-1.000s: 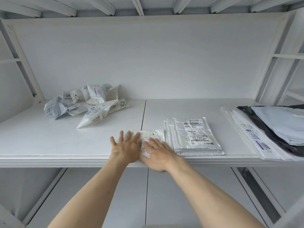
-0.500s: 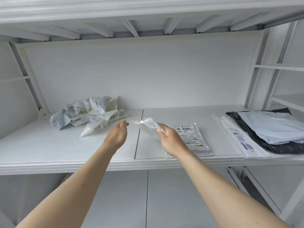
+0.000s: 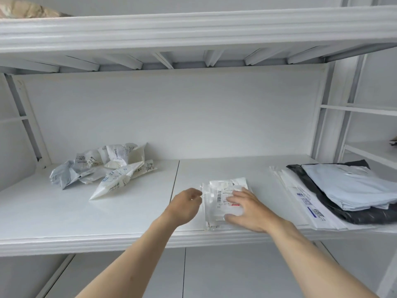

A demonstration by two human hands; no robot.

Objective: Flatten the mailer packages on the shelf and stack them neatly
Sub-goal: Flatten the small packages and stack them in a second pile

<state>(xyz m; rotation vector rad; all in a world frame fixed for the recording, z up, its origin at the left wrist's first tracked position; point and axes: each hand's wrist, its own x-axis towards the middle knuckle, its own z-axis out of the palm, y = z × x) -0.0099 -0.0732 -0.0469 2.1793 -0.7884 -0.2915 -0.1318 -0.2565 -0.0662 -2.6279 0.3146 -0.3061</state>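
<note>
The right hand (image 3: 247, 208) lies flat on the small stack (image 3: 223, 203) by the shelf (image 3: 86, 222) edge. The left hand (image 3: 185, 204) is loosely curled, holding nothing. Press evenly and line up the corners.

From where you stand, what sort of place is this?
Probably a parcel storeroom or mailroom: white metal shelving, a heap of crumpled white labelled mailer bags, and flat stacks, one small white, one of larger grey and black mailers.

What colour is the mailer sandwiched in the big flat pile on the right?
Black mailer, between a pale blue one above and white ones below; head view.
</note>
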